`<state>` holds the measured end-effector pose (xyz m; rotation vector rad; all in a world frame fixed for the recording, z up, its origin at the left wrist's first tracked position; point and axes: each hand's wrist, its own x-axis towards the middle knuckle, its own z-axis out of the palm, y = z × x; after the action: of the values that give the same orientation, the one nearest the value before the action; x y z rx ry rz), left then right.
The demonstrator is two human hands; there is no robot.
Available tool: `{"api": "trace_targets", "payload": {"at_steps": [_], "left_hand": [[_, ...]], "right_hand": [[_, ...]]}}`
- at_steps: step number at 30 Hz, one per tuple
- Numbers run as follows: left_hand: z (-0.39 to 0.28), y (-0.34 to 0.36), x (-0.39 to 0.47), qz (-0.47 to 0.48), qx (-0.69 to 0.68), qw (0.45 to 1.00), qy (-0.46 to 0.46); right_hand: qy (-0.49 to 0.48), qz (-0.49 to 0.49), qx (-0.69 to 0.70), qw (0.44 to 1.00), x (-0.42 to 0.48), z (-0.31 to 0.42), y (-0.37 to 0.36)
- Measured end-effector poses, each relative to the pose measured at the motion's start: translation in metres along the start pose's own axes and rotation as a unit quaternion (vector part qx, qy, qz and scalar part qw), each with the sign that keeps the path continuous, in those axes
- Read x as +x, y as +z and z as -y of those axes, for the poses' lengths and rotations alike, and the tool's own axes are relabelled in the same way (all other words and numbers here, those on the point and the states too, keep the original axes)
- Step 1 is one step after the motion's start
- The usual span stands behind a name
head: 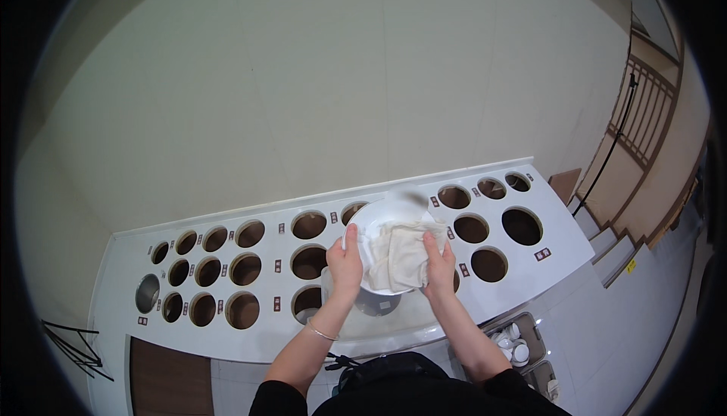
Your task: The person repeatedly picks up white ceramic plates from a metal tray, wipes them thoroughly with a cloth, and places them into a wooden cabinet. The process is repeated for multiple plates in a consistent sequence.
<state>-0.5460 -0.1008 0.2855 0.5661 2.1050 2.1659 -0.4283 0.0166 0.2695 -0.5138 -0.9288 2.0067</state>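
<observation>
Above the white counter, my left hand (345,261) grips the left rim of a white dish (364,219), thumb on its upper face. My right hand (438,260) holds a folded cream cloth (408,257) against the dish's right side, thumb on the cloth. The cloth covers much of the dish's inside and hangs over its lower right edge. My right fingers are mostly hidden behind the cloth and dish. Just beyond the dish is a blurred white, rounded thing (408,197); its kind cannot be told. Below the dish, a greyish rounded container (379,304) is partly visible.
The white counter (272,341) has rows of round cut-outs with small labels. A metal container (148,293) fills a left-hand opening. Below right, a grey crate (538,343) holds white cups or bowls (518,352). A black stand (617,137) and steps are farther right.
</observation>
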Motion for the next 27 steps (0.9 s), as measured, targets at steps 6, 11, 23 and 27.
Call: {"api": "trace_targets", "payload": {"at_steps": [6, 11, 23, 27], "left_hand": [[0.005, 0.024, -0.021, 0.002, -0.199, 0.977, -0.077], [-0.012, -0.011, 0.009, 0.237, -0.027, 0.970, -0.046], [-0.025, -0.003, 0.007, 0.251, 0.189, 0.945, 0.093], [-0.029, -0.003, -0.004, 0.131, 0.093, 0.984, 0.076]], "right_hand": [[-0.017, -0.050, 0.073, 0.996, -0.008, -0.006, 0.000], [-0.031, 0.104, -0.153, 0.982, 0.016, 0.051, -0.014], [-0.060, 0.397, -0.481, 0.779, 0.040, 0.107, 0.028], [-0.009, 0.259, -0.320, 0.911, 0.033, 0.074, 0.003]]}}
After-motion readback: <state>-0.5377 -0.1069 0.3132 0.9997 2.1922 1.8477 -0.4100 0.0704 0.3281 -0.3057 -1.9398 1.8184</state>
